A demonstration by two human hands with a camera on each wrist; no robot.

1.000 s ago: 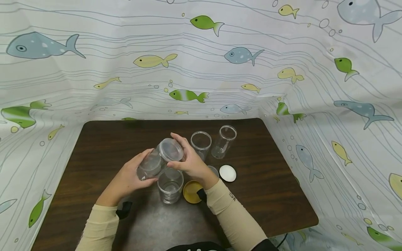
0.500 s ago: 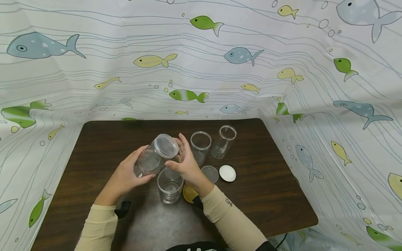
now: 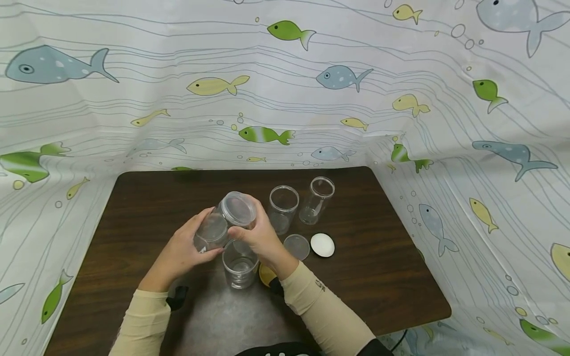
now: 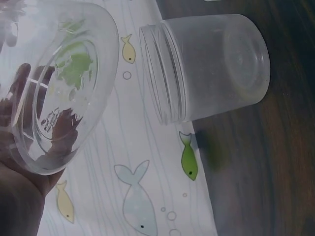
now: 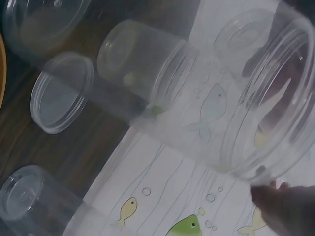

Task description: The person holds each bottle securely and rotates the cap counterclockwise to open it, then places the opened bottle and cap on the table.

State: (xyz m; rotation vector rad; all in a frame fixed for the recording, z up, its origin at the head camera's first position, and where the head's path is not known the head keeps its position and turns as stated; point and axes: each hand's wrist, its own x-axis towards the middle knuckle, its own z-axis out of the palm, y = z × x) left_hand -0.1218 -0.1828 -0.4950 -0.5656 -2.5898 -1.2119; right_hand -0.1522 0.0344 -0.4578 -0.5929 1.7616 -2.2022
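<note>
My left hand (image 3: 182, 249) grips a clear plastic jar (image 3: 210, 231) by its lower body, holding it tilted above the table. A translucent lid (image 3: 240, 208) sits over the jar's mouth, facing up and to the right. My right hand (image 3: 263, 240) grips this lid's end, thumb on the near side and fingers around the far side. In the left wrist view the jar's base (image 4: 74, 83) shows, with the left hand (image 4: 29, 142) seen through it. In the right wrist view the right hand (image 5: 288, 206) is at the jar's ridged rim end.
Just below the hands stands an uncovered clear jar (image 3: 240, 269). Two more clear jars (image 3: 282, 215) (image 3: 317, 202) stand farther back. A loose clear lid (image 3: 296, 247), a white lid (image 3: 322, 245) and a partly covered yellow lid (image 3: 266, 275) lie on the dark wooden table (image 3: 378, 277).
Half a second ago my right fingers were loosened and spread beside the lid; now they are wrapped around it again. The jar stays in my left hand, with slight shifts in tilt.
</note>
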